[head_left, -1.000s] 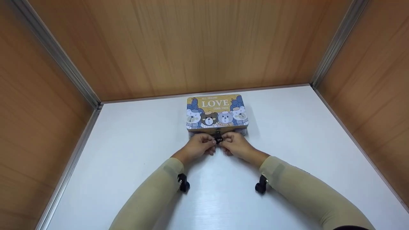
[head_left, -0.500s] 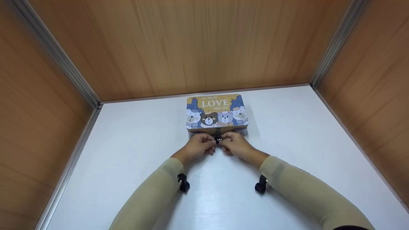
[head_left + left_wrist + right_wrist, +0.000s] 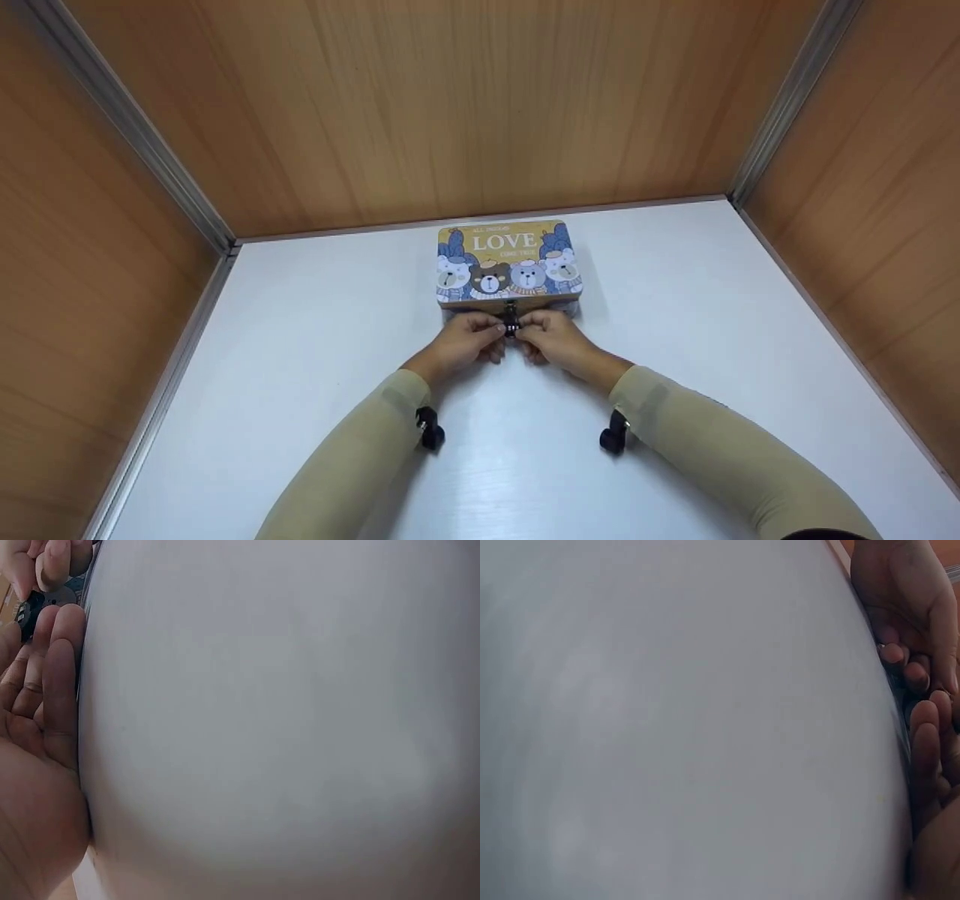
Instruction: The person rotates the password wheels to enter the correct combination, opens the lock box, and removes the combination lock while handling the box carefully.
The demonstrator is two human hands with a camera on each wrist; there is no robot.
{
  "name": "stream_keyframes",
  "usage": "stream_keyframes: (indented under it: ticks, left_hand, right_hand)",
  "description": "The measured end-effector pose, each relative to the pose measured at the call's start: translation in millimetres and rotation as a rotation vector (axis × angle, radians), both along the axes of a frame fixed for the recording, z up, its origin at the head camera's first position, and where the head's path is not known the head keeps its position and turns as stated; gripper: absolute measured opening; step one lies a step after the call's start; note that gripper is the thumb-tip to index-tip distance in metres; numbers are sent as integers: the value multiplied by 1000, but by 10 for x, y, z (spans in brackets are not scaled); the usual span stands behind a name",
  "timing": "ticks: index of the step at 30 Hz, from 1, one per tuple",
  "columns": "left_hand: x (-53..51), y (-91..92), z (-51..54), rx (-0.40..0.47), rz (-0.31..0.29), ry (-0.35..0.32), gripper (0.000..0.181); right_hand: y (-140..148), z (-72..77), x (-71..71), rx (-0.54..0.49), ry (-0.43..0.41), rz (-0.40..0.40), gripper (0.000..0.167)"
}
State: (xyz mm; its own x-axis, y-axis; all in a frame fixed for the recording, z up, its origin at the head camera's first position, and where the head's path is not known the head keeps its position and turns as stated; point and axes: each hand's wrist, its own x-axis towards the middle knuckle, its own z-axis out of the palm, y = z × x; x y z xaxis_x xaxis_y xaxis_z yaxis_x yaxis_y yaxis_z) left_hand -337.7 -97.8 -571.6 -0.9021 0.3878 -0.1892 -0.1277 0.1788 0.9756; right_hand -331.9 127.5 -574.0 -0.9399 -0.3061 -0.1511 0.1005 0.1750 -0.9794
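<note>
A tin box [image 3: 510, 262] with a yellow lid, printed bears and the word LOVE stands near the back of the white table. At the middle of its front hangs a small black combination padlock [image 3: 511, 325] with number wheels. From the left, my left hand [image 3: 461, 341] pinches the padlock between thumb and fingers. On the other side my right hand [image 3: 559, 343] pinches it too. In the left wrist view the padlock [image 3: 28, 615] shows between the fingertips of both hands. Fingers hide most of it in the right wrist view.
The white table [image 3: 337, 300] is bounded by a wooden back panel [image 3: 480, 105] and wooden side panels with metal corner strips. A small black device [image 3: 430, 429] is strapped at each wrist, over long beige sleeves.
Both hands stay at the padlock with the box in place. The padlock's number wheels face up a little more plainly now; finger movement is very slight.
</note>
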Motion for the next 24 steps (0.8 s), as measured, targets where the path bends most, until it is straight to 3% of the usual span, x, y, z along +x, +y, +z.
stream_keyframes:
  ticks: [17, 24]
  left_hand:
    - [-42, -3, 43, -65, -26, -12, 26]
    - [-28, 14, 53, -82, -4, -10, 25]
  right_hand:
    - [11, -40, -18, 3, 14, -4, 13]
    - [6, -36, -13, 15, 41, -1, 14]
